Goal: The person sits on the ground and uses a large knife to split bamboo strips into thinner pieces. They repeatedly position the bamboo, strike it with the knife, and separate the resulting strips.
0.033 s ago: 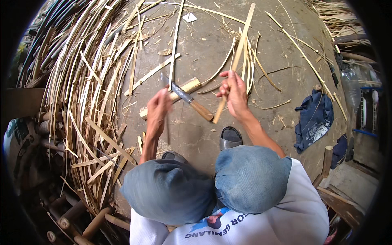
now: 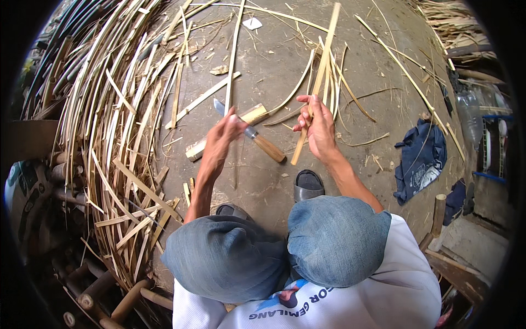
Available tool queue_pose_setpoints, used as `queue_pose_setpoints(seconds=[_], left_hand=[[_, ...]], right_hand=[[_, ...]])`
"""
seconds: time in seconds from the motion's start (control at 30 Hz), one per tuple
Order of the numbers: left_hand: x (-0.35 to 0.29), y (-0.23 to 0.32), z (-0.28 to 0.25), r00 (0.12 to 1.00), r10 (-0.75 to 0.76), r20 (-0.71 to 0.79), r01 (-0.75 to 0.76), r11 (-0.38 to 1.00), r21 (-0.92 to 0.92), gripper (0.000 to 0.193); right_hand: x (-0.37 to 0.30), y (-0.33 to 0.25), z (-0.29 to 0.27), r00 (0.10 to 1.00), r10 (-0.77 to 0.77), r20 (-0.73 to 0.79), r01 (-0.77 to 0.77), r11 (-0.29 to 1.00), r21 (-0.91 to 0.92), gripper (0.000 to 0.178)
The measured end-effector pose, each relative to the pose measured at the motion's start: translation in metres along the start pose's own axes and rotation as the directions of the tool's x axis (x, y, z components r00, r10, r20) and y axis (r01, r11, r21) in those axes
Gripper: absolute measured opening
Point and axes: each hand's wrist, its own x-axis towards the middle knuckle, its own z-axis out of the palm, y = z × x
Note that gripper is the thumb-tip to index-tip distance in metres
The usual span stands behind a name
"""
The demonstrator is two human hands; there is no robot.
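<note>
- While the right hand (image 2: 318, 127) holds the broad strip (image 2: 324, 55), a light, steady pinch seems best, with the left hand (image 2: 224, 131) kept clear of the blade of the knife (image 2: 267, 147).
- Right fingers pinch the broad strip toward its near end; from them it runs to one o'clock, its short tail to seven.
- Left fingers are blurred: I cannot tell whether they pinch the narrow strip (image 2: 235, 52), which reaches them from twelve o'clock; the knife's handle lies at four.
</note>
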Motion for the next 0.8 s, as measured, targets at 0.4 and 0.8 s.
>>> queue_pose_setpoints(seconds=[0.4,0.8], left_hand=[[-0.017,0.004,0.025,0.935,-0.225,0.275,0.187,0.97,0.157,0.046],[-0.032,-0.019,0.006,0.901,-0.357,0.246,0.396,0.909,-0.131,0.029]], right_hand=[[0.024,0.037,0.03,0.982,0.167,0.084,-0.184,0.94,0.287,0.051],[0.037,0.072,0.06,0.97,0.145,0.195,-0.11,0.977,-0.18,0.048]])
